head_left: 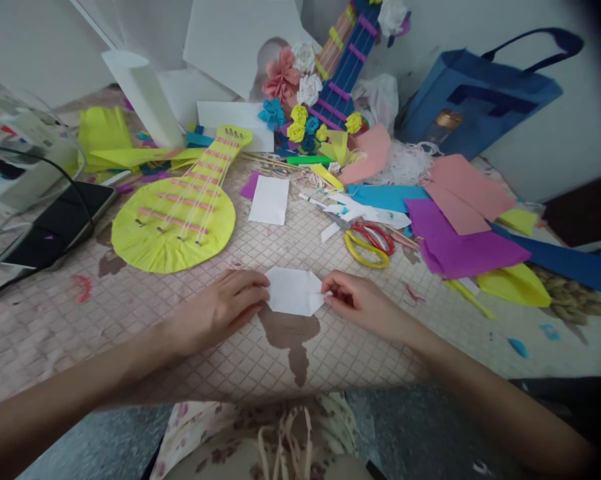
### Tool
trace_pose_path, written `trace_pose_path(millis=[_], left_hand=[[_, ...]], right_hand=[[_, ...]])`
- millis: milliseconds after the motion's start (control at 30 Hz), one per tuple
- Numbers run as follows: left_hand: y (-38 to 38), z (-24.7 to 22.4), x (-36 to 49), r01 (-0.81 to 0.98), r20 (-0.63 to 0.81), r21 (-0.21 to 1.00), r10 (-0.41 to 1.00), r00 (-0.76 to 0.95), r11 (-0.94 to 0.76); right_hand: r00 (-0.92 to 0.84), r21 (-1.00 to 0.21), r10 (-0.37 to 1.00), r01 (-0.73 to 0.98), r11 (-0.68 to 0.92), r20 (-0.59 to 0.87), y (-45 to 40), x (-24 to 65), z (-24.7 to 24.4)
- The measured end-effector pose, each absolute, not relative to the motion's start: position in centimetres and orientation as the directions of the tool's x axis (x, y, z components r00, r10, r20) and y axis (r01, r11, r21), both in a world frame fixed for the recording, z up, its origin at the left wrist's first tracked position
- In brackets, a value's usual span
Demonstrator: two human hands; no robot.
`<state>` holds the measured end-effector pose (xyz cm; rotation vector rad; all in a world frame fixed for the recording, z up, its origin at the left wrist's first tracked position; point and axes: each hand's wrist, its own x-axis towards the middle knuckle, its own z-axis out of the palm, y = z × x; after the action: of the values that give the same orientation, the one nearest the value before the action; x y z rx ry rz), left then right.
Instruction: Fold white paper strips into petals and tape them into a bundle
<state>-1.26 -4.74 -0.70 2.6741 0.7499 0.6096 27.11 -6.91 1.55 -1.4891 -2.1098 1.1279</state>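
1 white paper point(291, 292) lies on the counter point(375, 367) before you. Your right hand point(354, 297) pinches its right end; your left hand point(231, 301) touches the left end, grip unclear. Step, judged: folding corners. Next move probably calls for steady pressure along the crease.

Between the forearms, a hand could pass from the worktop's point(220, 373) near edge to the cut-cornered paper point(291, 293); the left hand point(237, 300) and right hand point(347, 297) close off its sides. Beyond, a lane leads toward the far edge between the yellow paper guitar point(177, 230) and the scissors point(367, 247), with only a flat white sheet point(271, 201) across it before the paper flowers point(283, 75) bar the way. Purple paper point(465, 240) crowds the right edge; the blue bag point(473, 123) stands tall at the far right corner.
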Motion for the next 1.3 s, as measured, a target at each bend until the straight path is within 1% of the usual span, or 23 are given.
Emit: trace_pose_path(millis=[67,133,233,300,467,567,667,767,867,967,1033,1133,1200,1300], left_hand=[[-4.5,-0.9,-1.3,0.451,0.376,0.403,0.593,0.712,-0.796],[-4.1,-1.0,-1.3,0.461,0.384,0.427,0.617,0.686,-0.778],[-3.7,-1.0,-1.3,0.421,0.358,0.434,0.581,0.731,-0.796],[-3.5,-1.0,-1.4,0.41,0.342,0.414,0.557,0.757,-0.813],[-3.5,-0.9,-1.3,0.423,0.33,0.381,0.548,0.769,-0.822],[-3.4,-0.4,-1.1,0.385,0.33,0.333,0.489,0.807,-0.861],[-3.1,0.2,-1.0,0.299,0.299,0.239,0.363,0.883,-0.924],[-3.1,0.5,-1.1,0.271,0.279,0.139,0.3,0.912,-0.952],[-3.2,0.6,-1.0,0.284,0.291,0.055,0.288,0.912,-0.957],[-3.2,0.7,-1.0,0.248,0.319,-0.007,0.233,0.919,-0.969],[-3.1,0.8,-1.0,0.217,0.317,-0.012,0.202,0.927,-0.976],[-2.9,0.8,-1.0,0.208,0.277,0.025,0.206,0.938,-0.978],[-3.0,0.5,-1.0,0.222,0.251,0.057,0.23,0.94,-0.973],[-3.2,0.0,-0.9,0.285,0.252,0.125,0.308,0.917,-0.95]], right_hand=[[-0.409,-0.741,0.897,0.653,0.16,-0.167,-6.9,27.2,1.5],[-0.415,-0.75,0.894,0.642,0.158,-0.167,-6.7,27.3,1.3],[-0.411,-0.759,0.897,0.634,0.151,-0.165,-6.4,27.3,0.9],[-0.394,-0.757,0.905,0.637,0.145,-0.159,-6.3,27.3,0.7],[-0.356,-0.733,0.926,0.662,0.156,-0.124,-6.2,27.1,0.7],[-0.357,-0.704,0.929,0.685,0.187,-0.101,-6.1,27.0,0.8],[-0.402,-0.617,0.915,0.726,0.302,-0.025,-6.3,27.2,0.8],[-0.49,-0.454,0.863,0.746,0.487,0.121,-6.9,27.6,0.5],[-0.627,-0.307,0.74,0.674,0.672,0.242,-7.3,28.1,0.2],[-0.747,-0.201,0.605,0.571,0.796,0.276,-7.4,28.3,0.0],[-0.785,-0.15,0.562,0.542,0.827,0.26,-7.4,28.3,0.0],[-0.8,-0.111,0.553,0.543,0.832,0.233,-7.4,28.1,0.0],[-0.795,-0.103,0.559,0.552,0.828,0.233,-7.4,28.0,-0.1],[-0.791,-0.083,0.556,0.555,0.828,0.257,-7.4,27.7,-0.3]])
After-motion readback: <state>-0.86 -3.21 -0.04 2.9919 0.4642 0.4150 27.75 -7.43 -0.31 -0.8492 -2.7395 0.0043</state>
